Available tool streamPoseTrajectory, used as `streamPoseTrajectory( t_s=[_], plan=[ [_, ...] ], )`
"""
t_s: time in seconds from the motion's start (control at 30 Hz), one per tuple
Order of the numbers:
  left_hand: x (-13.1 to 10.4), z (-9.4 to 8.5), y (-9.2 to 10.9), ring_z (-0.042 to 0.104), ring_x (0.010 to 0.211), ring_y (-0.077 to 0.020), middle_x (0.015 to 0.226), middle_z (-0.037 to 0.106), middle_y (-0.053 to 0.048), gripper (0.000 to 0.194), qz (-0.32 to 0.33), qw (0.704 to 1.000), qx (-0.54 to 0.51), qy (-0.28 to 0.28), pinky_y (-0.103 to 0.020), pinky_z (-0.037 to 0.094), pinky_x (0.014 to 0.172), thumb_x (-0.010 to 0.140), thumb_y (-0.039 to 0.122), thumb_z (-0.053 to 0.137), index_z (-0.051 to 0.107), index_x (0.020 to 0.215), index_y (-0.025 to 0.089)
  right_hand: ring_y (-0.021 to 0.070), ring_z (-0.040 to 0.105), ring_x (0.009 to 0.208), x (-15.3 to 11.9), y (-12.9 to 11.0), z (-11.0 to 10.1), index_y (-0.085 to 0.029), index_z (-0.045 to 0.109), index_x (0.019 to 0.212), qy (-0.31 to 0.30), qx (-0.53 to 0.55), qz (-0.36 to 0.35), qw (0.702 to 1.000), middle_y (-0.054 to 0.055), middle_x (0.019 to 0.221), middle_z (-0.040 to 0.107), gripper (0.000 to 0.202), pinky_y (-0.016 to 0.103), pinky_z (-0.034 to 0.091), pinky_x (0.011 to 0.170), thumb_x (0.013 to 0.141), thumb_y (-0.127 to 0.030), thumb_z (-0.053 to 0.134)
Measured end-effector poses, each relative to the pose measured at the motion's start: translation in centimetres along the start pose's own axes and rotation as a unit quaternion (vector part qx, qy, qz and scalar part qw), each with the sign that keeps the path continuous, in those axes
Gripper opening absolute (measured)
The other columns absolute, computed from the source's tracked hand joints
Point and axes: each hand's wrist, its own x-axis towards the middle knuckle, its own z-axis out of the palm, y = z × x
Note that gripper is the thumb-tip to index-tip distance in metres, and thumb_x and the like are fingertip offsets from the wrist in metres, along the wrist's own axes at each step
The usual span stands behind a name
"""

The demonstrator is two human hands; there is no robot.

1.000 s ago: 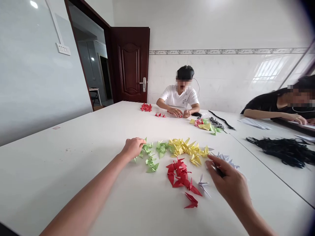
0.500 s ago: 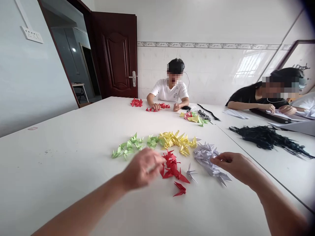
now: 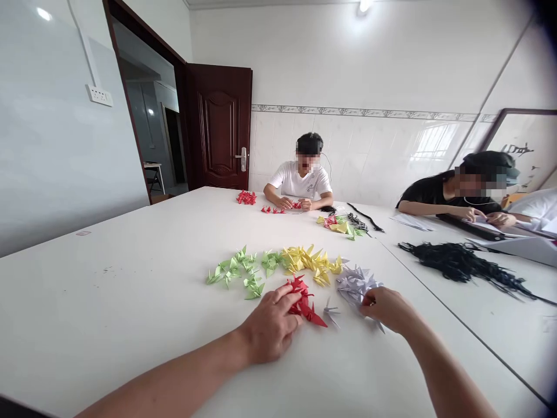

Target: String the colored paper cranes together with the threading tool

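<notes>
My left hand (image 3: 272,325) lies palm down with its fingers spread over the left side of a pile of red paper cranes (image 3: 311,313), touching them. What is under the palm is hidden. My right hand (image 3: 387,310) has thumb and fingers pinched together at the edge of a pile of white paper cranes (image 3: 354,281). Whatever sits in that pinch is too small to make out. A single white paper crane (image 3: 332,312) rests between the red and white piles. Behind the red pile lie yellow paper cranes (image 3: 307,258), with light green paper cranes (image 3: 232,267) to their left.
Across the white table (image 3: 143,313), a person in a white shirt (image 3: 300,180) handles red cranes. Mixed cranes (image 3: 342,225) lie near that person. At right are a heap of black cords (image 3: 461,261) and a person in black (image 3: 448,197) bent over papers. A seam crosses the table.
My left hand has come down onto the red cranes. The loose red crane at the front no longer shows. My right hand has lowered slightly at the white pile. The view has tilted up.
</notes>
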Motion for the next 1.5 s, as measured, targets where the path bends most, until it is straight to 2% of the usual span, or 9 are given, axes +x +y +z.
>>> streamPoseTrajectory(
  t_s=[0.13,0.4,0.6,0.8,0.97,1.13,1.33,1.43,1.5],
  plan=[
    [-0.3,-0.2,-0.2,0.032,0.125,-0.0320,0.126,0.049,-0.011,0.022,-0.004,0.999,-0.005,0.035,-0.047,0.039,0.096,0.080,0.013,0.049,0.063,0.096,0.018,0.0119,0.050,0.054,-0.1,-0.2,0.0,-0.018,0.053,0.060,-0.004,-0.003,-0.009,1.000,-0.001,0.063,0.056,0.009,0.022,0.031,0.045,0.068,-0.018,0.056],
    [-0.4,-0.6,0.1,0.037,0.121,-0.0284,0.118,0.054,-0.011,0.020,0.004,0.998,-0.028,0.057,-0.043,0.042,0.095,0.080,0.010,0.047,0.062,0.092,0.017,0.0111,0.053,0.065,-0.7,-0.8,-1.2,-0.015,0.058,0.073,0.017,0.037,-0.039,0.998,-0.002,0.068,0.056,0.021,0.023,0.042,0.058,0.085,-0.032,0.053],
    [-0.4,-0.5,-0.3,0.035,0.122,-0.0272,0.121,0.051,-0.010,0.022,-0.007,0.998,-0.048,0.045,-0.042,0.041,0.096,0.081,0.008,0.045,0.061,0.093,0.018,0.0106,0.054,0.066,-0.2,-0.8,-0.8,-0.014,0.058,0.076,0.027,0.072,-0.044,0.996,-0.001,0.073,0.058,0.024,0.025,0.045,0.061,0.087,-0.035,0.053],
    [-0.4,-0.3,-0.6,0.034,0.123,-0.0266,0.121,0.050,-0.010,0.024,-0.018,0.997,-0.070,0.040,-0.042,0.041,0.097,0.080,0.008,0.045,0.061,0.095,0.019,0.0129,0.050,0.065,-0.2,-1.1,-1.1,-0.017,0.055,0.081,0.067,0.104,-0.059,0.991,-0.001,0.071,0.056,0.023,0.022,0.035,0.052,0.081,-0.040,0.050],
    [-0.5,-0.4,-0.6,0.035,0.121,-0.0263,0.119,0.051,-0.010,0.024,-0.018,0.995,-0.083,0.049,-0.042,0.040,0.097,0.079,0.007,0.045,0.062,0.093,0.018,0.0123,0.047,0.062,-3.4,-2.4,-1.6,-0.020,0.056,0.072,0.022,0.107,-0.141,0.984,-0.003,0.068,0.055,0.008,0.022,0.031,0.051,0.072,-0.027,0.052],
    [-0.3,-0.3,-0.7,0.037,0.119,-0.0269,0.118,0.051,-0.011,0.026,-0.005,0.994,-0.083,0.068,-0.042,0.041,0.095,0.076,0.007,0.047,0.063,0.094,0.018,0.0167,0.053,0.073,-7.4,-2.6,0.5,-0.020,0.063,0.076,-0.009,0.092,-0.139,0.986,0.002,0.079,0.059,0.012,0.024,0.037,0.061,0.064,-0.020,0.060],
    [-0.2,-0.4,-0.7,0.041,0.114,-0.0262,0.112,0.054,-0.011,0.024,0.014,0.993,-0.080,0.082,-0.043,0.041,0.095,0.077,0.009,0.047,0.065,0.091,0.017,0.0216,0.055,0.093,-9.0,-3.0,3.5,-0.018,0.064,0.097,0.054,0.097,-0.128,0.986,0.009,0.099,0.058,0.024,0.030,0.041,0.080,0.076,-0.021,0.053],
    [-0.2,-0.5,-0.7,0.041,0.114,-0.0266,0.114,0.053,-0.012,0.023,0.016,0.994,-0.075,0.078,-0.045,0.041,0.095,0.078,0.010,0.047,0.066,0.091,0.016,0.0245,0.050,0.106,-10.3,-2.1,2.7,-0.018,0.061,0.109,0.112,0.112,-0.139,0.978,0.010,0.114,0.054,0.033,0.034,0.036,0.092,0.077,-0.028,0.056],
    [-0.2,-0.5,-0.7,0.041,0.113,-0.0264,0.113,0.053,-0.011,0.024,0.018,0.994,-0.075,0.074,-0.045,0.041,0.095,0.079,0.011,0.047,0.066,0.092,0.016,0.0241,0.050,0.106,-12.1,-0.1,1.2,-0.020,0.058,0.113,0.156,0.128,-0.130,0.971,0.009,0.120,0.052,0.036,0.035,0.036,0.094,0.081,-0.034,0.052]
  ],
)
